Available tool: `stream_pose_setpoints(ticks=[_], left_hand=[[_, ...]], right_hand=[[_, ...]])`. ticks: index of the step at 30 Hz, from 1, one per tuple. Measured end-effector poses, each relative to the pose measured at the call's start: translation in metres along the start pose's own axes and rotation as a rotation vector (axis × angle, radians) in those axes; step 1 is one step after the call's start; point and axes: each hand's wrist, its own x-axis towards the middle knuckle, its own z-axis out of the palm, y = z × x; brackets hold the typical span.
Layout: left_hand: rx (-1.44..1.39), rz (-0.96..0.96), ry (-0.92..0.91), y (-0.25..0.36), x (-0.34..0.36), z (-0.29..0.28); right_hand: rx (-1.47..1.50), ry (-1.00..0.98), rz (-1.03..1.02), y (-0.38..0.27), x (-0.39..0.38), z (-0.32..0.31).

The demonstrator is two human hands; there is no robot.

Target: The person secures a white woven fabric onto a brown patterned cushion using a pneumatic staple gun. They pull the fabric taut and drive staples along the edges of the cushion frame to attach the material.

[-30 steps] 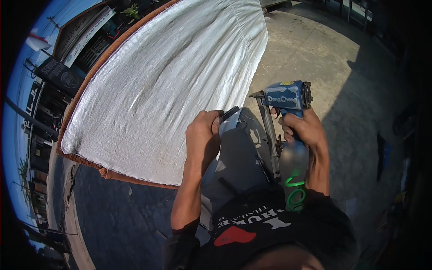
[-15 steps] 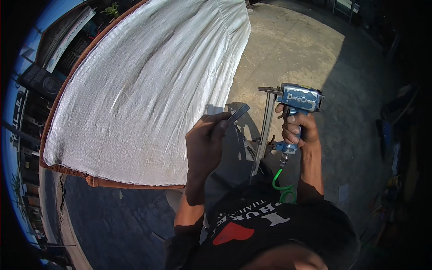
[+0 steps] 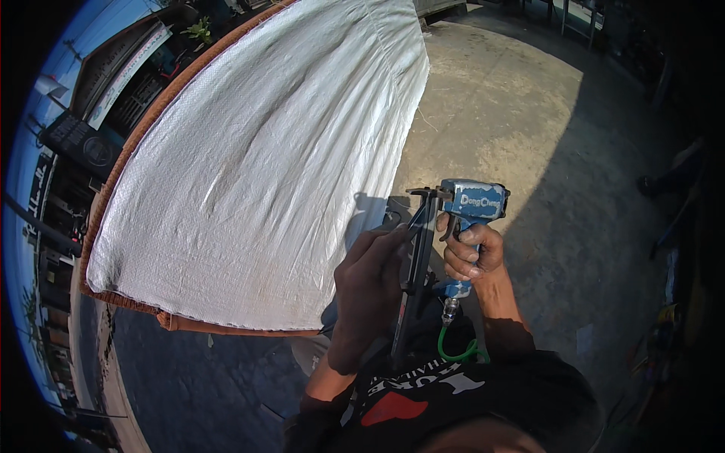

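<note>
My right hand (image 3: 477, 253) is closed round the grip of a blue pneumatic staple gun (image 3: 477, 200), which stands upright in front of my chest. A green air hose (image 3: 459, 355) runs from the metal fitting under its handle. My left hand (image 3: 368, 283) is closed beside the gun's long dark magazine (image 3: 411, 291), its fingertips pinching a short grey strip of staples (image 3: 416, 217). The strip lies against the upper magazine; whether it sits inside the rail is hard to see. The magazine partly hides the left fingertips.
To the left, a large upholstered piece shows a wrinkled white woven backing (image 3: 249, 174) edged with orange-brown fabric (image 3: 204, 325). Sunlit concrete floor (image 3: 491, 106) lies beyond the gun, shaded at right. Buildings and a street stand at the far left.
The staple gun has come down and left, toward my chest. My left hand has brought the staple strip from open air against the magazine.
</note>
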Motion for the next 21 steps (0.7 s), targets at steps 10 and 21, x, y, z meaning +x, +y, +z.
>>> stream_pose_setpoints(ticks=[10,21], left_hand=[[-0.244,-0.024,-0.185,-0.022,-0.002,-0.007],[-0.917,0.045,0.212,-0.033,-0.010,-0.057]], right_hand=[[0.282,-0.151,-0.206,0.010,0.015,-0.017],[0.215,-0.253,-0.498,-0.017,0.038,0.016]])
